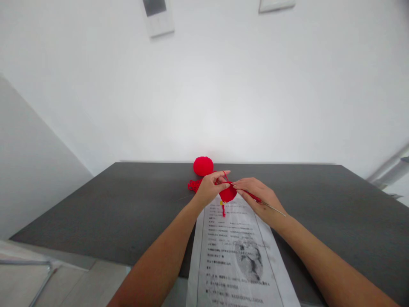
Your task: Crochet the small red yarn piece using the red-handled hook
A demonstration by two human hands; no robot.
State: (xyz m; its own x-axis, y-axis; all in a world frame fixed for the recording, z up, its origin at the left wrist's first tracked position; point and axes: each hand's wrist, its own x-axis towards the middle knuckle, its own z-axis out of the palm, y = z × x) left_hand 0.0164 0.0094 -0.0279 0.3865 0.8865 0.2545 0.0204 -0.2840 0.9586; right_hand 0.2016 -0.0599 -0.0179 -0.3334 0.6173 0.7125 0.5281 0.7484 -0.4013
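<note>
A small red crochet piece (pixel 228 194) is held between both hands above a printed sheet (pixel 223 256). My left hand (pixel 214 182) pinches its upper left edge, with red yarn running over the raised index finger. My right hand (pixel 255 192) is closed around a crochet hook (pixel 271 207) with a red grip and a thin metal shaft; its tip meets the top edge of the piece. A yellow stitch marker (pixel 221 203) and a short red yarn tail (pixel 224 211) hang below. Behind my left hand lie a red ball of yarn (pixel 203 166) and loose red yarn (pixel 193 185).
The dark grey table (pixel 134 204) reaches back to a white wall (pixel 204 94). The sheet carries text and a dark picture, and runs toward me past the table's front edge. Metal tubing (pixel 41 277) shows at the lower left.
</note>
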